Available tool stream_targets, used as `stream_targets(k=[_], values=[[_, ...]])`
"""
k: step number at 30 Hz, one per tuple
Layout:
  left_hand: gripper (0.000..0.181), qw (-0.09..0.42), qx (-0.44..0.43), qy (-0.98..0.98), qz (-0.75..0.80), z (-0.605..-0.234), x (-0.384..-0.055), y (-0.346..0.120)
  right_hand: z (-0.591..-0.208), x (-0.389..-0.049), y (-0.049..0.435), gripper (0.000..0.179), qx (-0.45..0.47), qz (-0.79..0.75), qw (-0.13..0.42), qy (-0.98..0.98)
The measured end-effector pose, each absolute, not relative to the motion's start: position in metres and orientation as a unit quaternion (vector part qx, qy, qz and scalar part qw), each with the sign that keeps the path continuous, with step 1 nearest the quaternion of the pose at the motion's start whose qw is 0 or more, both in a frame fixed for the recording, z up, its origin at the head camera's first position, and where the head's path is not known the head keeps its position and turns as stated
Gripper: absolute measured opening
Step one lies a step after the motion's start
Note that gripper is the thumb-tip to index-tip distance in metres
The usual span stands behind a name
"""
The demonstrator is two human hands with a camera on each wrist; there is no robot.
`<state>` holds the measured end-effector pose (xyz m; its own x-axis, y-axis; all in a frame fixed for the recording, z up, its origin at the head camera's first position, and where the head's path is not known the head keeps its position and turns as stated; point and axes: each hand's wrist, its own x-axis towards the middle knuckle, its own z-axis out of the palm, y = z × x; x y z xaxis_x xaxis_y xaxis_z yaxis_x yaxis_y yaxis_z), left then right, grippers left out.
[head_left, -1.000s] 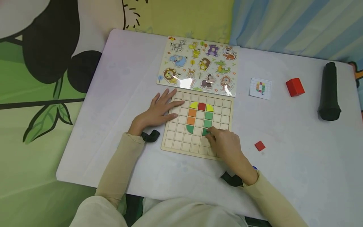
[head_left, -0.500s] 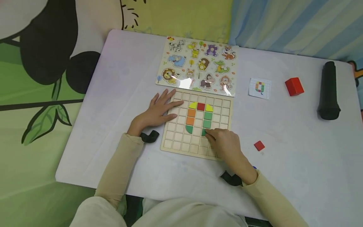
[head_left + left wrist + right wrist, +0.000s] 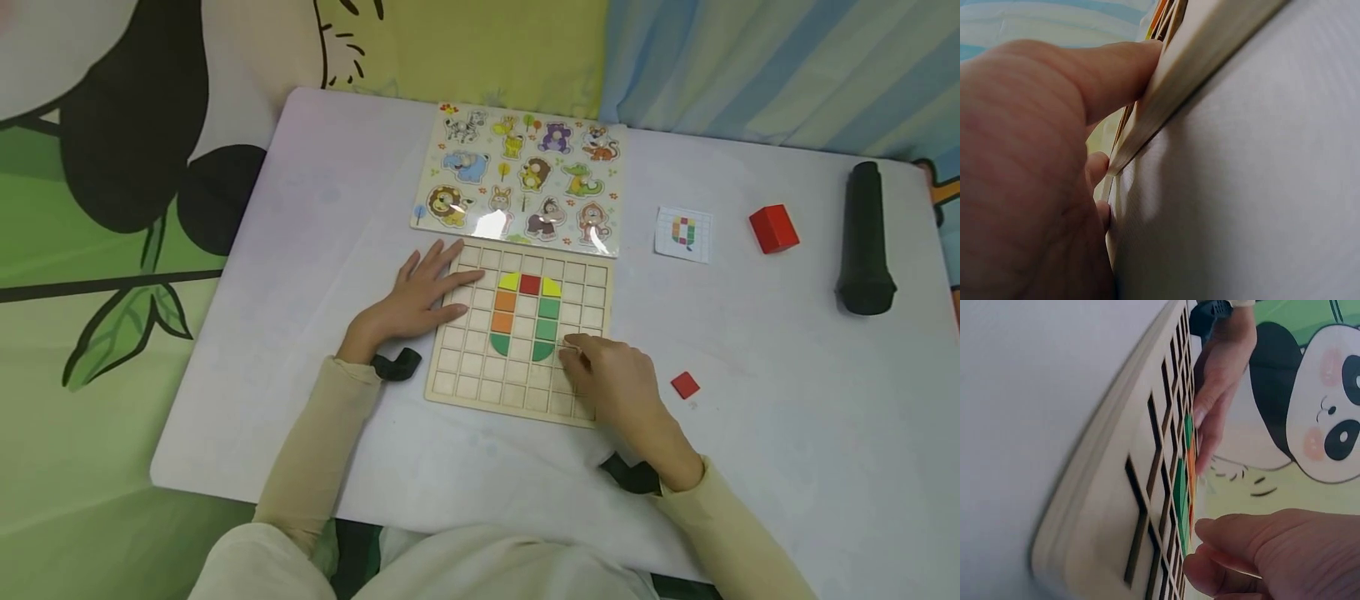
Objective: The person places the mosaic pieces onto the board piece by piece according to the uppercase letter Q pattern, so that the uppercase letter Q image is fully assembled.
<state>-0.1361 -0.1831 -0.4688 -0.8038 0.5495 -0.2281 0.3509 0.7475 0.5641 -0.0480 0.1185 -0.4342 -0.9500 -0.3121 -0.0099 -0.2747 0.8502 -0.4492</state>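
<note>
A wooden grid board (image 3: 468,387) lies on the table, with coloured tiles set in its squares. The tiles form a ring: a red square (image 3: 529,285) between yellow rounded corners on top, orange squares (image 3: 503,312) on the left, green squares (image 3: 547,319) on the right. Green quarter-circles (image 3: 543,351) sit at both lower corners. My left hand (image 3: 411,302) rests on the board's left edge with fingers spread. Just right of the lower right green tile is my right hand (image 3: 617,379), fingers loosely bent. Nothing shows between its thumb (image 3: 1225,534) and fingers.
Behind the board lies an animal puzzle (image 3: 519,179) with a shiny surface. To the right are a small card (image 3: 683,234) with a printed tile pattern, a red block (image 3: 774,229), a loose red square tile (image 3: 686,385) and a black cylinder-shaped object (image 3: 865,242).
My right hand has released the lower right green quarter-circle and moved slightly right, uncovering that tile. My left hand stays on the board's edge. The blue piece beside my right wrist is now hidden.
</note>
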Motion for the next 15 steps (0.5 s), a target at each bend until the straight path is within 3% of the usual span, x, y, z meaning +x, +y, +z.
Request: stream_targets(k=[10, 15], values=[[0.057, 0.191, 0.244, 0.917, 0.252, -0.470, -0.137, -0.183, -0.430, -0.045, 0.165, 0.026, -0.118, -0.209, -0.012, 0.971], [0.057, 0.190, 0.245, 0.916, 0.254, -0.470, -0.136, -0.183, -0.429, -0.038, 0.191, 0.028, -0.085, -0.196, -0.012, 0.977]])
